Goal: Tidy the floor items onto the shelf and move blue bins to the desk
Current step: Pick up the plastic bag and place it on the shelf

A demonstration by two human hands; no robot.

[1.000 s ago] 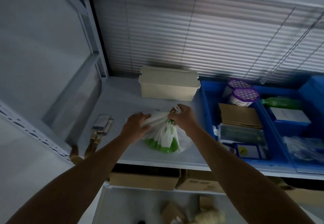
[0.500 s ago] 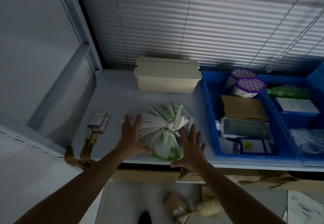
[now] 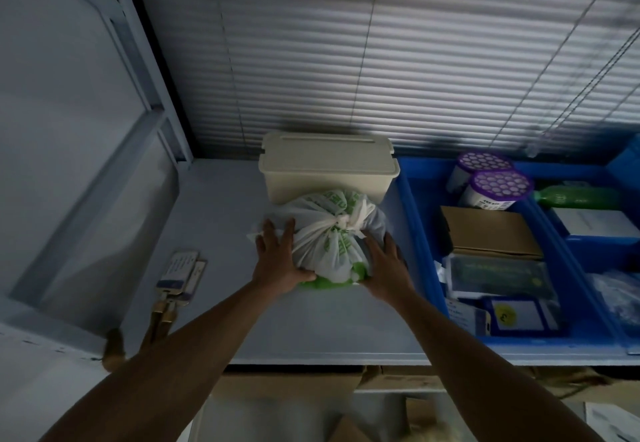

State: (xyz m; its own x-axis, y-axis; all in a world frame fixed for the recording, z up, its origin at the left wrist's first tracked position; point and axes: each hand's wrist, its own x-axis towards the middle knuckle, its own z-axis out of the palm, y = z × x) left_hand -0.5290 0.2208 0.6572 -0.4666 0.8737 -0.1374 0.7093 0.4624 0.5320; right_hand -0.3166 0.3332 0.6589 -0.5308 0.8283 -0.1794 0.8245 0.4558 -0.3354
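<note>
Head view: left hand (image 3: 277, 261) and right hand (image 3: 384, 268), fingers spread, flank knotted bag (image 3: 332, 237).

A cream plastic box with a lid (image 3: 327, 166) sits at the back by the closed grey window blinds (image 3: 381, 50). Brown cardboard boxes (image 3: 287, 384) sit down below.

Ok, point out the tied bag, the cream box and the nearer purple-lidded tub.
bag (image 3: 332, 233): head view, at its knot.
cream box (image 3: 329, 154): head view, on its lid.
tub (image 3: 502, 185): head view, on its purple lid.
</note>
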